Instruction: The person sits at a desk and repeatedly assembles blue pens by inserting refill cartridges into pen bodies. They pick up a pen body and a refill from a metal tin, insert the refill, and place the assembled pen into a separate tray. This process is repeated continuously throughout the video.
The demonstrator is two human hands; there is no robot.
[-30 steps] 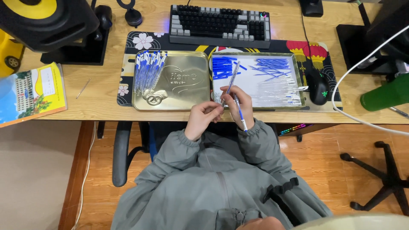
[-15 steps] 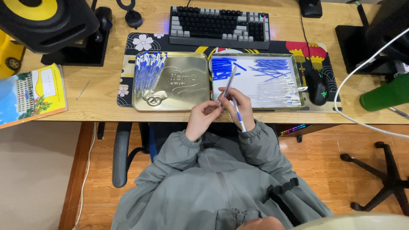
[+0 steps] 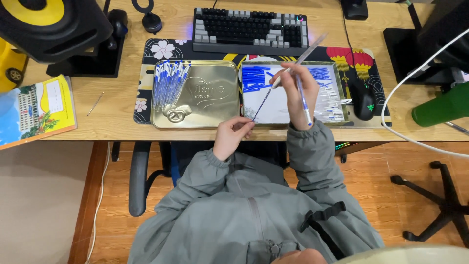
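Our left hand (image 3: 233,135) sits low, fingers pinched together near the body — our right hand (image 3: 296,88) is raised higher and farther forward, fingers curled closed, wrist bent, both grey-sleeved forearms angled inward.

Two open gold tins (image 3: 195,117) side by side on the table (image 3: 112,122) before me: left tin embossed, right tin (image 3: 344,105) paper-lined. Far left, a yellow-and-blue printed booklet (image 3: 34,110) overhangs the edge. No screens or signs seen.
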